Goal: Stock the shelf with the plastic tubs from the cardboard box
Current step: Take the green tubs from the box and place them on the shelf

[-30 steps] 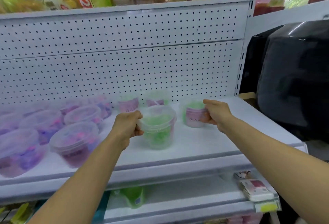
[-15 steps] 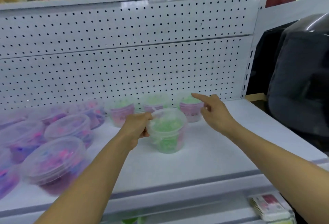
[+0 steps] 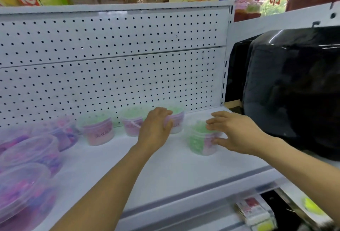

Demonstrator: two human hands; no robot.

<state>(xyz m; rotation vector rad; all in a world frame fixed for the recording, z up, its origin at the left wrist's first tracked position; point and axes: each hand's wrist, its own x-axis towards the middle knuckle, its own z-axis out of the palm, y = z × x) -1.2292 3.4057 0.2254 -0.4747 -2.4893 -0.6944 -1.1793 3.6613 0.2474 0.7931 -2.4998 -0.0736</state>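
Observation:
On the white shelf (image 3: 165,172) stands a clear plastic tub of green beads (image 3: 197,139), to the right of centre. My right hand (image 3: 235,132) is at its right side, fingers spread straight over the lid and thumb low by the wall. My left hand (image 3: 156,127) grips a pink-labelled tub (image 3: 177,120) in the back row, fingers curled on its left side. Two more pink-labelled tubs (image 3: 99,131) (image 3: 131,124) stand to its left against the pegboard. The cardboard box is out of view.
Several flat clear tubs with purple and pink contents (image 3: 31,150) crowd the shelf's left end. A large black wrapped bulk (image 3: 294,93) stands just right of the shelf. The pegboard back (image 3: 110,76) rises behind. Small boxes (image 3: 252,209) lie on the lower shelf.
The green tub has shifted right along the shelf. My left hand left it and took hold of a back-row tub. My right hand came away from that back tub to the green one.

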